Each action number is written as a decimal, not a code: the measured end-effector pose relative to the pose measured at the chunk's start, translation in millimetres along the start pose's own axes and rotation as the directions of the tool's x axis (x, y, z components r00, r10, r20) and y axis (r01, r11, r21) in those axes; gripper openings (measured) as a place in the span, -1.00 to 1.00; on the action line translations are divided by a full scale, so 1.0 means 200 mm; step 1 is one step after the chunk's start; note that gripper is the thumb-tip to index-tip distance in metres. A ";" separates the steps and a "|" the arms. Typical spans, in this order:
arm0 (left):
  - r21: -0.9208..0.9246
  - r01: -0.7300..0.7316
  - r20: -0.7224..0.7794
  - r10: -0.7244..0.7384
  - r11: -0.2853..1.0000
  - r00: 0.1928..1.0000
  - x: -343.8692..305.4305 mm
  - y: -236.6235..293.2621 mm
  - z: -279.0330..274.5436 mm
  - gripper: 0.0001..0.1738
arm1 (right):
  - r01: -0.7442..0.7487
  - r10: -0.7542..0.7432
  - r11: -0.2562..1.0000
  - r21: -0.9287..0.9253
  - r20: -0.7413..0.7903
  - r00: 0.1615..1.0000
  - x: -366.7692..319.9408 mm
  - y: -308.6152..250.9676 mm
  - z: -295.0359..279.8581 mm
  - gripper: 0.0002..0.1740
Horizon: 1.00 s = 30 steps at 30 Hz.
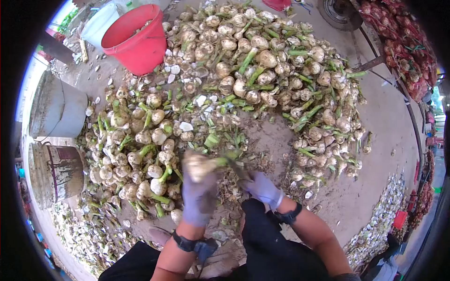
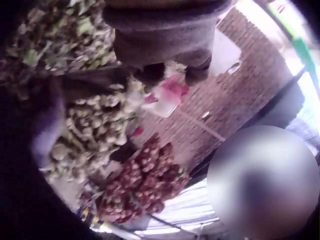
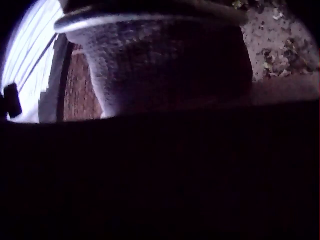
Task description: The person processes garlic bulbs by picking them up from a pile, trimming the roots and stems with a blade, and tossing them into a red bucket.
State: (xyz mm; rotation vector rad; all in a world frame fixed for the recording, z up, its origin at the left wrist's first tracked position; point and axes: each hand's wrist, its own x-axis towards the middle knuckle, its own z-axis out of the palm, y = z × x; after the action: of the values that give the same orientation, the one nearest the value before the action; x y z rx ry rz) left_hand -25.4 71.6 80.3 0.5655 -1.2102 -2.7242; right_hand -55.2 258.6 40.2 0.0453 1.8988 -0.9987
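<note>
In the head view my gloved left hand grips a garlic bulb, blurred, its green stem pointing right. My gloved right hand holds a knife by its handle, the dark blade right at the stem's cut end. To the left lies a heap of garlic with short thick stems. A larger garlic pile spreads beyond both hands. From the left wrist, the left glove shows above the dark blade. The right wrist view is mostly dark, with only the glove and bits of the surroundings showing.
A red bucket stands beyond the left heap, with a white bucket behind it. Two dirty pails line the left side. Stem trimmings litter the ground between the piles. Red mesh bags hang at the upper right.
</note>
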 end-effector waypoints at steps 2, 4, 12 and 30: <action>-0.484 -0.106 -0.073 0.081 0.868 0.994 0.06 0.15 -0.10 -0.48 | -0.059 0.010 0.983 -0.174 -0.265 0.964 0.22 0.09 -0.04 -0.48; -0.495 -0.234 0.002 0.271 0.837 0.963 0.14 0.37 -0.24 -0.57 | -0.038 -0.311 0.875 -0.483 -0.619 0.721 0.31 0.03 -0.21 -0.51; -0.193 0.157 -0.155 -0.188 0.968 0.970 0.08 0.12 -0.16 -0.55 | -0.158 -0.613 0.578 -0.801 -0.553 0.564 0.66 -0.14 -0.65 -0.69; -0.159 0.722 0.262 -0.676 0.674 0.689 0.03 -0.16 -0.05 -0.15 | 0.348 -0.598 0.617 -0.706 -0.133 0.790 -0.26 -0.19 -0.17 -0.47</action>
State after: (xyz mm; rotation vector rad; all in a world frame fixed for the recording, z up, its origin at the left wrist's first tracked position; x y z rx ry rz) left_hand -25.5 84.1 48.7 0.9267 -0.7268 -3.5792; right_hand -68.1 274.6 109.8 -0.8026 2.5979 -0.6124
